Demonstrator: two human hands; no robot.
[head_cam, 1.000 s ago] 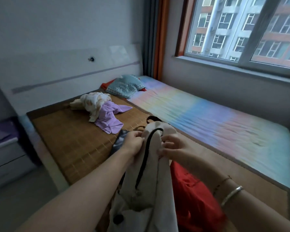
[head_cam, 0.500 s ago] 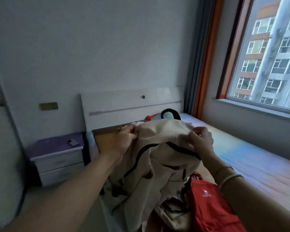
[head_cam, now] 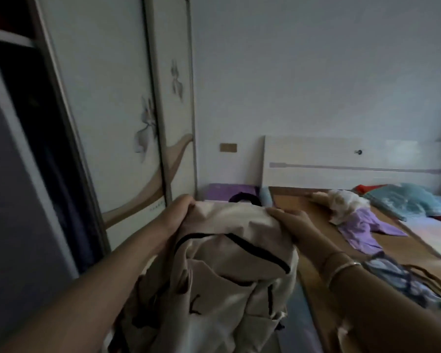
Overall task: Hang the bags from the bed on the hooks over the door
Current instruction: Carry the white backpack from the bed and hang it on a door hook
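Nearest to the camera, the beige backpack (head_cam: 229,271) hangs in the air between both forearms, off the bed (head_cam: 316,276) and to the left of its near edge. The left hand (head_cam: 178,215) is closed on the top left corner of the fabric, the fingers curled over the cloth. The right hand (head_cam: 293,222) presses on the top right corner, fingers bent down over the fabric; how deep the thumb goes I cannot tell. A black loop handle (head_cam: 245,197) stands up just behind the top of the bag, and no hand holds it.

I think the main risk is here: the bag is held only by bunched cloth, so it can slip out or turn over while it is carried, and its loose straps at the bottom can drag or catch on the bed edge. To hang it, the loop must be found, so one hand must let go, and then the weight may pull the bag down.

At the right, another bag with dark straps (head_cam: 402,278) lies on the bed, so the task is not finished. Farther are purple clothes (head_cam: 362,228), and at the far left the wardrobe door (head_cam: 127,123). The door hooks are not in view.

No brand, label or writing can be read in this blurred view
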